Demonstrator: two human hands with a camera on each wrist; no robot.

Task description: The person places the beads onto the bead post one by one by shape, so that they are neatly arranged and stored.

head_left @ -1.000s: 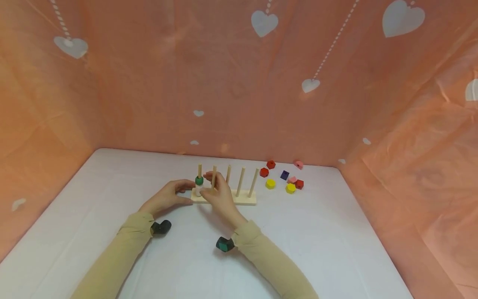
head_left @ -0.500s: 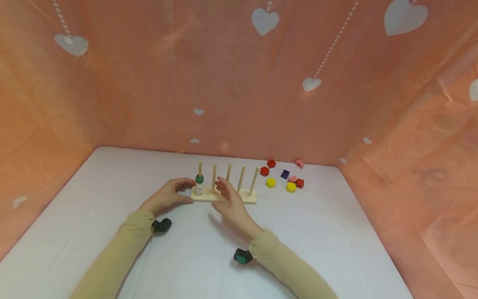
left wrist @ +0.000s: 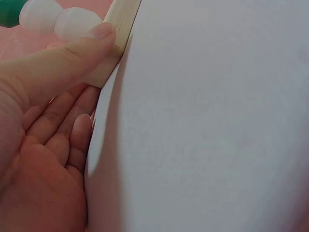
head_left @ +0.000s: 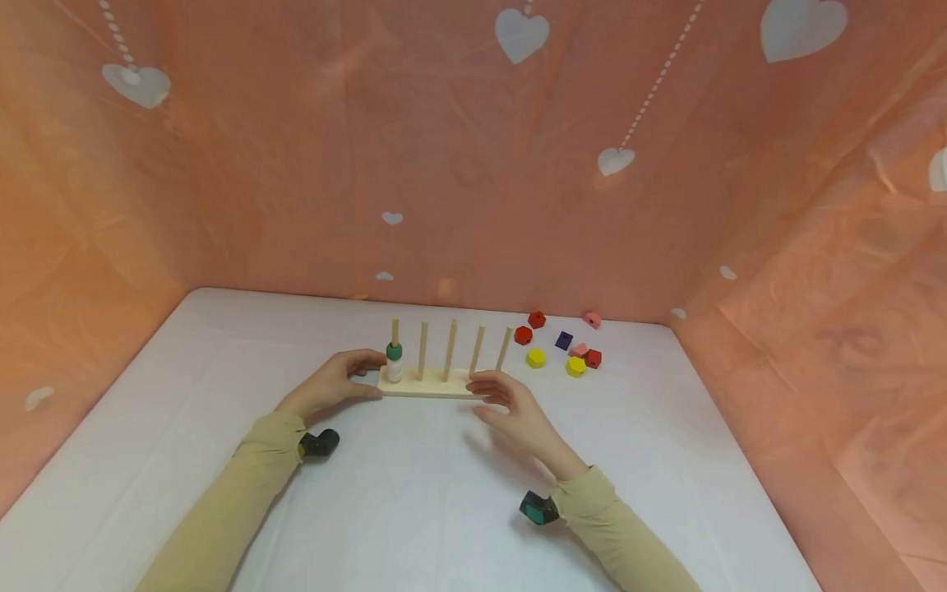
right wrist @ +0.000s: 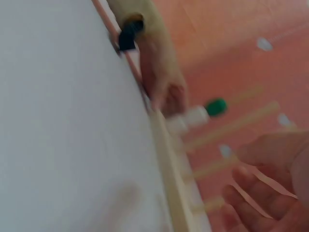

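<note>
A wooden peg stand point(head_left: 432, 385) with several upright pegs lies in the middle of the table. On its leftmost peg sit two white beads point(left wrist: 77, 23) with a green bead point(head_left: 394, 352) above them; the other pegs are bare. My left hand point(head_left: 330, 386) holds the stand's left end, its thumb on the front edge as the left wrist view shows, with fingers behind the end. My right hand point(head_left: 518, 411) hovers before the stand's right end, fingers loosely bent and nothing in them. In the blurred right wrist view, my right hand point(right wrist: 270, 188) is apart from the pegs.
Loose beads lie right of the stand: yellow ones point(head_left: 536, 358), red ones point(head_left: 524, 335), pink ones point(head_left: 592, 321) and a dark blue one point(head_left: 565, 340). An orange curtain point(head_left: 444, 164) with white hearts encloses the white table point(head_left: 414, 493) at the back and sides.
My right hand has left the leftmost peg and its beads and moved right along the stand to its right end. The left hand stays at the left end.
</note>
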